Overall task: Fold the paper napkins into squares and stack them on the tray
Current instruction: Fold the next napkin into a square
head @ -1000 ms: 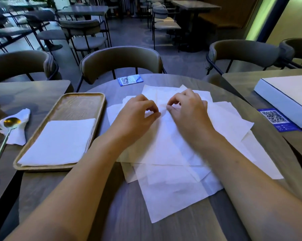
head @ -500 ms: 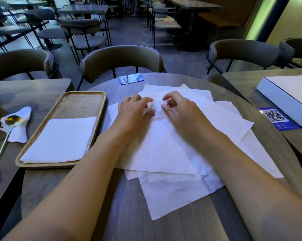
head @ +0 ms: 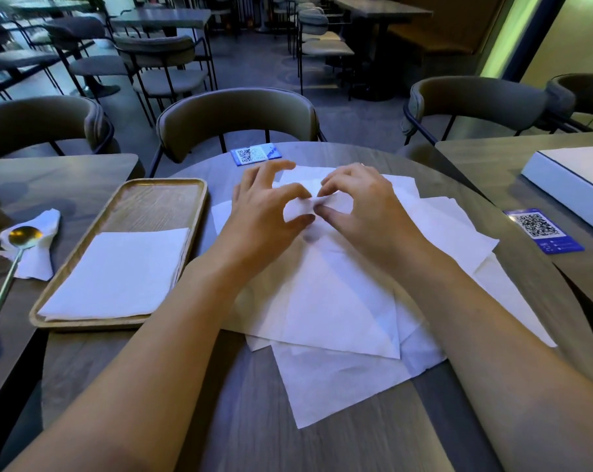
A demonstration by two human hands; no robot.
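Both hands are working at the far edge of a loose pile of paper napkins [head: 339, 301] spread over the round desk [head: 247, 420]. The left hand [head: 264, 212] and the right hand [head: 363, 206] each have a narrow grip, thumb and forefinger pinched on a raised corner of the top napkin [head: 300, 207], the two pinches almost touching. It looks as if they are peeling that one sheet off the heap to begin a fold.

The paper is thin, and that is the risk. Two pinches so close together, pulling apart, could tear the corner. A second sheet may also cling and come up with the first, and then the fold would be thick and uneven. The pile lies fanned at odd angles, so a quick lift could drag the lower sheets towards the near rim of the desk.

The tray [head: 172, 185] sits just beside the pile on the left, with one folded napkin [head: 118, 270] already lying flat in its near half. Its far half is bare wood, and the raised rim must be cleared when the next square goes on top.

There is open desk in front of the pile, near the person, for folding. A spoon [head: 14, 253] resting on a crumpled napkin lies beyond the tray, well apart. A blue card [head: 256, 154] lies just past the hands.
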